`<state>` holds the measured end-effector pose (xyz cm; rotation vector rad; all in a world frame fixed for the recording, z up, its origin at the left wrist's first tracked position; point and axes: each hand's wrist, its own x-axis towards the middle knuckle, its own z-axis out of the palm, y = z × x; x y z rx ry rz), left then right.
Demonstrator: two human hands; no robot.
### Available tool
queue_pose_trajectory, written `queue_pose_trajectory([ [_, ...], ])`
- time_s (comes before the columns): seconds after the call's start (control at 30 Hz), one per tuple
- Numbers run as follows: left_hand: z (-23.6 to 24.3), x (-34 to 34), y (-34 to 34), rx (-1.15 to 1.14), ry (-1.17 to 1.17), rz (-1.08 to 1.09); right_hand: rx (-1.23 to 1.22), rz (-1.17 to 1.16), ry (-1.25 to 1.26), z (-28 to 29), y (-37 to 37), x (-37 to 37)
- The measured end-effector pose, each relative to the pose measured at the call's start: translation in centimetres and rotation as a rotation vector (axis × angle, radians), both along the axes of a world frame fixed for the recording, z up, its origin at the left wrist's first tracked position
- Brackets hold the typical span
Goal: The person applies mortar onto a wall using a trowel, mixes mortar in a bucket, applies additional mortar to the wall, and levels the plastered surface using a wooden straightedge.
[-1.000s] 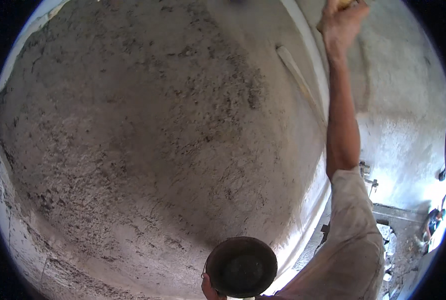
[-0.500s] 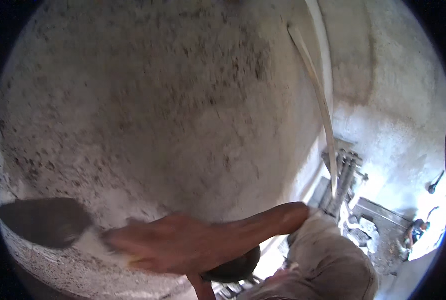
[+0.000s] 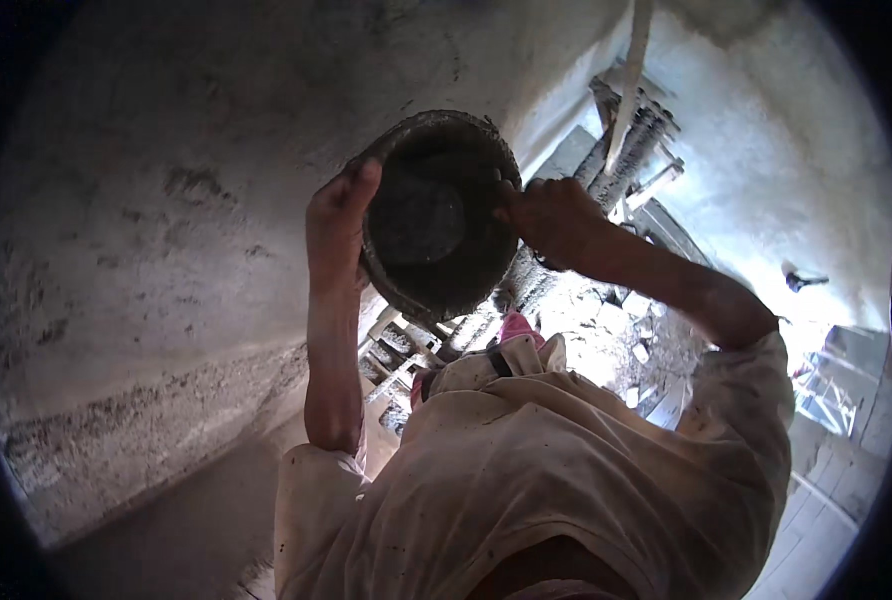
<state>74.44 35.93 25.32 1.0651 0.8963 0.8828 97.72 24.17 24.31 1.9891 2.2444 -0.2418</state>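
My left hand (image 3: 338, 222) grips the left rim of a round dark mortar bowl (image 3: 378, 262), thumb over the edge. The bowl is tilted so its inside faces up towards me, and its rim is rough with dried grey crust. At the opposite rim my right hand (image 3: 558, 222) is closed, fingertips just over the bowl's inner edge. The trowel it held a moment earlier is hardly visible; a paler grey patch in the bowl could be its blade or mortar, I cannot tell. Beyond the bowl stands a plastered wall (image 3: 166, 270), darkly speckled and rough along its lower band.
A pale pole (image 3: 628, 95) slants down at the upper right beside rough timbers (image 3: 631, 150). Far below, rubble (image 3: 611, 340) lies on the floor. Another wall (image 3: 766, 160) rises at the right, with a dark object (image 3: 804, 280) near its brightly lit lower part.
My right hand has come back from the wall at the left, where the trowel blade showed, to the bowl's right rim. The bowl is now raised in front of me, and the view has shifted.
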Motion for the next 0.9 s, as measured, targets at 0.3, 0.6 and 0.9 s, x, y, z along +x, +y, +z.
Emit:
queue_pose_trajectory([
  [0.3,-1.7,6.5,0.6,-0.018,0.049,-0.234,-0.879,-0.220,0.865,-5.1,0.1,8.2],
  [0.6,-4.8,5.1,1.8,-0.191,-0.105,-0.169,-0.749,-0.477,1.593,-10.4,-5.6,2.4],
  [0.9,-8.8,3.1,3.1,-0.279,-0.399,0.149,-0.569,-0.638,2.220,-6.7,-5.5,1.2],
])
